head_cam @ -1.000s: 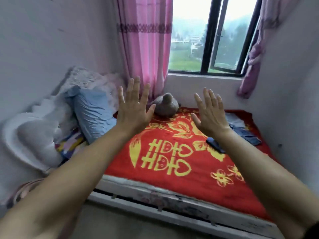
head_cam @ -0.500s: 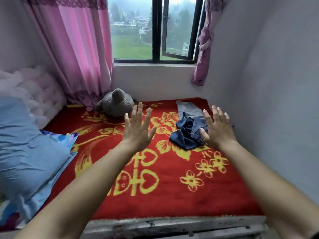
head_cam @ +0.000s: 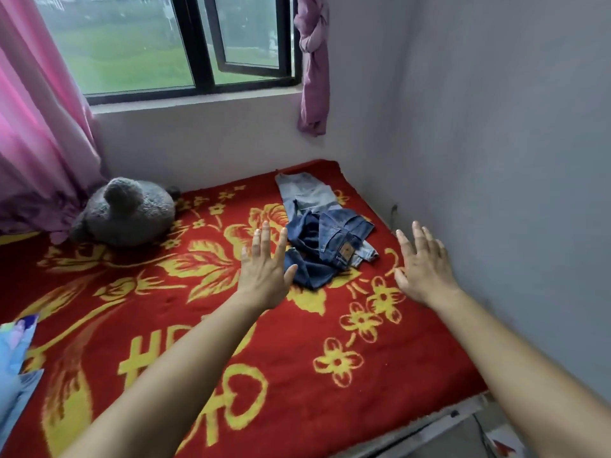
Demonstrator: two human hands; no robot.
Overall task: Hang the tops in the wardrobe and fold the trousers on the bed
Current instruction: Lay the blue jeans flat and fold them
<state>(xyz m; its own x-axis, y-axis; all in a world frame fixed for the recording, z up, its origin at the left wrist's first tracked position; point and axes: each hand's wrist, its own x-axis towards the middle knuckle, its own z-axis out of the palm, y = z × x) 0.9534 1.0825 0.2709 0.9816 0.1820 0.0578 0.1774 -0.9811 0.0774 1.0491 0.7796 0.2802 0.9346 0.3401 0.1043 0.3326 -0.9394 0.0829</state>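
A crumpled pair of dark blue jeans [head_cam: 327, 246] lies on the bed's red and yellow blanket [head_cam: 185, 325], near the far right corner. A lighter grey-blue pair of trousers [head_cam: 305, 191] lies partly under them, reaching toward the wall. My left hand [head_cam: 264, 269] is held out over the blanket just left of the jeans, fingers straight and spread, holding nothing. My right hand [head_cam: 421, 262] hovers to the right of the jeans, close to the side wall, fingers also straight and empty. No wardrobe or tops are in view.
A grey plush toy [head_cam: 127, 211] sits at the back left by the pink curtain [head_cam: 36, 127]. A knotted purple curtain [head_cam: 314, 64] hangs beside the window [head_cam: 198, 44]. A blue pillow [head_cam: 13, 365] shows at the left edge. The grey wall [head_cam: 512, 160] borders the bed's right side.
The view has swung right and closer to the bed's far right corner. Both outstretched hands now flank the jeans pile, nearer to it than before.
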